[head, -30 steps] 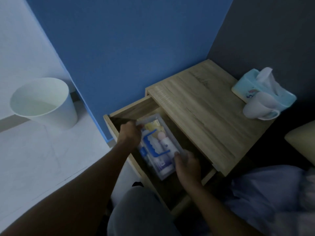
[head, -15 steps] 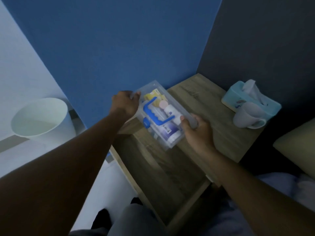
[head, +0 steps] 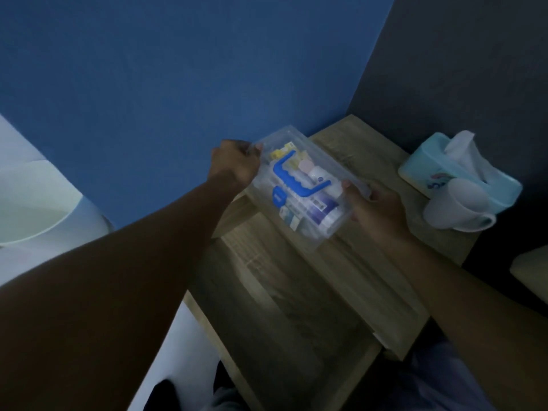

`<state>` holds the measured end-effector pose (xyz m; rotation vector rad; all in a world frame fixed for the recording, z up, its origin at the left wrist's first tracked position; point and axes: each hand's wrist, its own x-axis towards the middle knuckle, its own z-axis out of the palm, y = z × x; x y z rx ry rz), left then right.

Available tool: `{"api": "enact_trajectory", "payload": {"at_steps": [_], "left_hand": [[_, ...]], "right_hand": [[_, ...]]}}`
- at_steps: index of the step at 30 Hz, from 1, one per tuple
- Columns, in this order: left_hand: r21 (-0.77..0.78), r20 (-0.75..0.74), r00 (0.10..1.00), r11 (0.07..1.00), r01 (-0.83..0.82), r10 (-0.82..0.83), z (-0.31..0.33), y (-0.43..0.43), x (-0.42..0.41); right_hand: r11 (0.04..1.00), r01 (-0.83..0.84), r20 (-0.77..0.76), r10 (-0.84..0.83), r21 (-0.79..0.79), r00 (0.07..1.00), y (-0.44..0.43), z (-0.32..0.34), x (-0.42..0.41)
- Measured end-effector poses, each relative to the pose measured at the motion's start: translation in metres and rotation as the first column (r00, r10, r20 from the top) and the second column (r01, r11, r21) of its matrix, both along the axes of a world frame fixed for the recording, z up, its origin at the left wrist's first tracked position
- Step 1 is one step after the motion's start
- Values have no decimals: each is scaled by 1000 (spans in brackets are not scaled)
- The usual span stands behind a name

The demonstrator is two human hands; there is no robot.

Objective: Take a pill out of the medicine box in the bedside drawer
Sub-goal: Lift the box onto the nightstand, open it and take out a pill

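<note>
Both hands hold the clear medicine box (head: pixel 308 188) above the open drawer (head: pixel 281 315): left grip (head: pixel 235 166) and right grip (head: pixel 375 207) closed on opposite ends.

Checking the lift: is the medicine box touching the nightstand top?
Cannot tell. In the head view both hands grip the medicine box over the nightstand top, but no gap or contact shows plainly beneath it.
</note>
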<state>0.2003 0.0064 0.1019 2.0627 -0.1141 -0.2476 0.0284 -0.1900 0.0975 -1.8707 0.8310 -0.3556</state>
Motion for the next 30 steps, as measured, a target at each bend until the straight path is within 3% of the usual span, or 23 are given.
{"api": "enact_trajectory", "payload": {"at_steps": [4,6,9,13,16,22,26,30], "left_hand": [[-50,20,1000,999,-16,17,-5,1,-5],[-41,3,999,998,-39,39,-10,2,-14],[-119,-167,981,986,-120,99,-21,0,-43],[-336,-427,904,926,-171,12,-25,-10,-75],[-417,-461,887,884,-213,-4,-26,-14,-87],[-391,-298,954,908,-152,31,-31,-9,-93],[-85,104,994,996,32,-23,-54,1,-101],[180,259,956,980,90,-136,-63,4,-104]], "right_hand": [[1000,-28,-35,27,-3,999,0,3,-2],[977,-81,-152,51,-197,987,3,9,-3],[783,-235,-279,81,-577,957,11,15,-9],[655,-433,-349,264,-619,899,25,13,-15],[562,-519,-443,279,-644,852,24,5,-18],[540,-500,-427,265,-677,864,23,-2,-19],[530,-488,-421,253,-693,871,24,-6,-16],[540,-465,-391,254,-701,885,22,-10,-15]]}}
